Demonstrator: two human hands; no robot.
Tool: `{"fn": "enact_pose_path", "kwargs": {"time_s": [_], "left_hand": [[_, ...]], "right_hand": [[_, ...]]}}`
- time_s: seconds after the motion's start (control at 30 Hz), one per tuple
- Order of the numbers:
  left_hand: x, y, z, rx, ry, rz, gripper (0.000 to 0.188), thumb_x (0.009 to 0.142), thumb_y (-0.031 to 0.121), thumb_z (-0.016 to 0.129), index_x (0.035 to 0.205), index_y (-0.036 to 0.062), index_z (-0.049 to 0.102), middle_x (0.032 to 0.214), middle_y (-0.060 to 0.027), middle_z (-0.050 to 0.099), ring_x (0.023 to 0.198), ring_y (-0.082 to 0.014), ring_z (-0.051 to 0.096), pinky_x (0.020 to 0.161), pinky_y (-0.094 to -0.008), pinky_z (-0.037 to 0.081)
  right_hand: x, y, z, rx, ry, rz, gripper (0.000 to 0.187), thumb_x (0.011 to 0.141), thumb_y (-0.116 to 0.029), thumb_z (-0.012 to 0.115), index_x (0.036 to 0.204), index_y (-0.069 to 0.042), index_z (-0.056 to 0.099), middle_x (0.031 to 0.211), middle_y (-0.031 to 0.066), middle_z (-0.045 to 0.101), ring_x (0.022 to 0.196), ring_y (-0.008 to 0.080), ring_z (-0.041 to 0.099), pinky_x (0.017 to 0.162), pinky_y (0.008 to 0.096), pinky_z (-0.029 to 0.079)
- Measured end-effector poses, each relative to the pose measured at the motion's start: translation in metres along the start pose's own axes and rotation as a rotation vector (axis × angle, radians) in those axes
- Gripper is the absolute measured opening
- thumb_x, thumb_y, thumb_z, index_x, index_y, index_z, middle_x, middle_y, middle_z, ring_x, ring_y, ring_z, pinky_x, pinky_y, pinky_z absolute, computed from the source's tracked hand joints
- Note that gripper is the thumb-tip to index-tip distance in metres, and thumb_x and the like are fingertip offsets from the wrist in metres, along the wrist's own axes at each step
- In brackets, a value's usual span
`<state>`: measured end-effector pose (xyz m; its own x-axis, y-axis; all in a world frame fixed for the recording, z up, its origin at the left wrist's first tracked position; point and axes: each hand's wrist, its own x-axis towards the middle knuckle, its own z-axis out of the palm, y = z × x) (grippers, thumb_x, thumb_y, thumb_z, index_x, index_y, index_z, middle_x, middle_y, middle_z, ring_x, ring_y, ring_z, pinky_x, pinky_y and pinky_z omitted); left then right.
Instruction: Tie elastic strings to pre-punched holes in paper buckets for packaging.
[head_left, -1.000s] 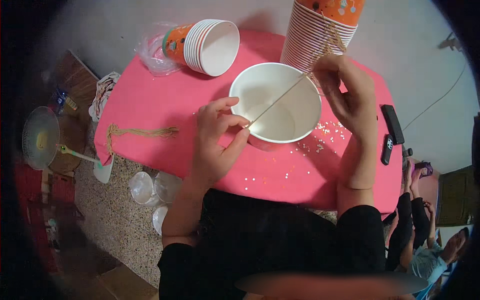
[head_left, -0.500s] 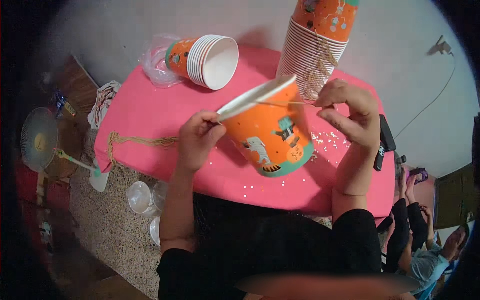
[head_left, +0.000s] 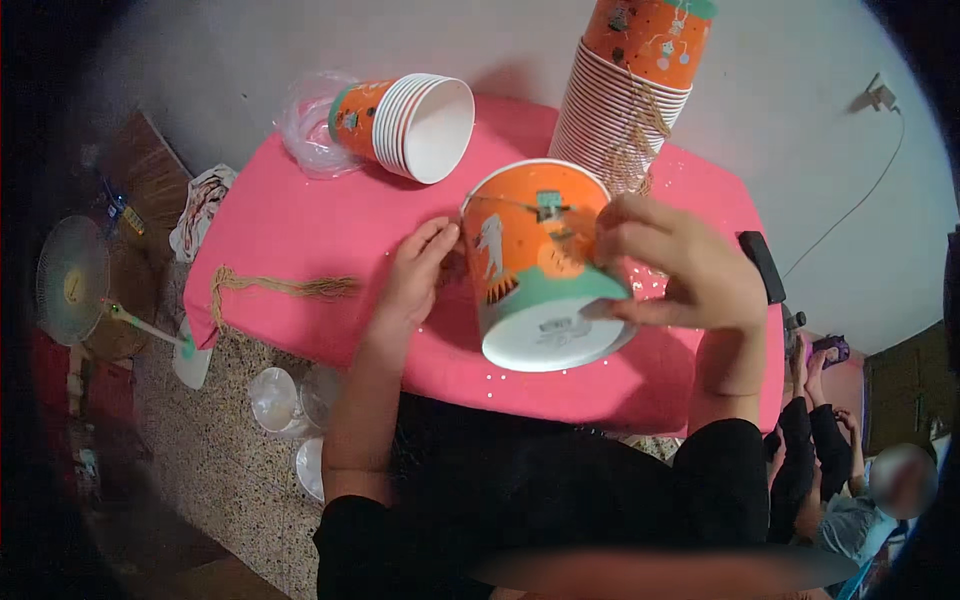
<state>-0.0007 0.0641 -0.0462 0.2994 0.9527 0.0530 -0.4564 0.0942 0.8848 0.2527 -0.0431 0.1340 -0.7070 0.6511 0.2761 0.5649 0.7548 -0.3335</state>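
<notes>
An orange paper bucket (head_left: 525,240) with a green band and cartoon figures is tilted above the table, its white base turned toward me. My left hand (head_left: 415,275) is closed at its left edge, fingertips by the rim. On the other side my right hand (head_left: 685,265), blurred, curls around the wall with the thumb at the base edge. A thin strand crosses the wall near the rim; its ends are hard to follow. Behind stands a tall stack of the same buckets (head_left: 620,110), with tan strings (head_left: 640,135) draped over it.
A pink-covered table (head_left: 430,365) carries a shorter stack of buckets (head_left: 425,125) on its side by a clear plastic bag (head_left: 315,130). A bundle of tan strings (head_left: 285,287) lies left. A black object (head_left: 763,267) sits at the right edge. Another person (head_left: 850,525) is at far right.
The bucket has turned so its base faces me and its rim points away. My right hand has moved from drawing a string at the rim down to the bucket's lower right side.
</notes>
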Motion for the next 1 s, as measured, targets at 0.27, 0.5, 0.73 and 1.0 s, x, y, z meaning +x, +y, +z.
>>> {"fn": "enact_pose_path", "kwargs": {"time_s": [0.27, 0.5, 0.73, 1.0], "left_hand": [[0.014, -0.019, -0.004, 0.431, -0.041, 0.007, 0.013, 0.093, 0.014, 0.058, 0.1, 0.003, 0.061, 0.077, 0.0019, 0.06, 0.064, -0.0054, 0.052, 0.054, -0.0202, 0.041], [0.006, -0.026, -0.009, 0.55, -0.081, 0.047, 0.012, 0.092, 0.012, 0.058, 0.1, 0.0045, 0.062, 0.083, 0.0034, 0.062, 0.068, -0.0025, 0.053, 0.058, -0.0179, 0.042], [0.007, -0.039, -0.015, 0.648, -0.07, 0.151, 0.012, 0.09, 0.007, 0.061, 0.1, 0.0012, 0.063, 0.083, 0.0018, 0.063, 0.071, -0.004, 0.055, 0.062, -0.0192, 0.045], [0.001, -0.031, -0.008, 0.947, -0.068, 0.343, 0.012, 0.087, 0.007, 0.063, 0.095, -0.0014, 0.065, 0.082, -0.0059, 0.064, 0.071, -0.0104, 0.059, 0.064, -0.0253, 0.049]], "right_hand": [[-0.058, 0.095, -0.151, 0.265, 1.107, 0.05, 0.041, 0.089, -0.01, 0.058, 0.128, 0.001, 0.052, 0.11, 0.0038, 0.06, 0.098, 0.0148, 0.06, 0.084, 0.0288, 0.049], [0.023, 0.072, -0.189, 0.253, 1.356, 0.313, 0.038, 0.092, -0.038, 0.057, 0.107, -0.003, 0.057, 0.077, 0.0073, 0.059, 0.062, 0.0179, 0.062, 0.06, 0.0338, 0.058], [0.044, 0.133, -0.214, 0.285, 1.007, 0.536, 0.056, 0.092, -0.053, 0.051, 0.116, -0.002, 0.053, 0.073, 0.0159, 0.057, 0.059, 0.0285, 0.065, 0.056, 0.0407, 0.059], [0.071, 0.168, -0.215, 0.692, 0.488, 0.598, 0.05, 0.097, -0.046, 0.044, 0.114, 0.0, 0.05, 0.064, 0.0176, 0.057, 0.044, 0.0298, 0.061, 0.041, 0.0429, 0.056]]}}
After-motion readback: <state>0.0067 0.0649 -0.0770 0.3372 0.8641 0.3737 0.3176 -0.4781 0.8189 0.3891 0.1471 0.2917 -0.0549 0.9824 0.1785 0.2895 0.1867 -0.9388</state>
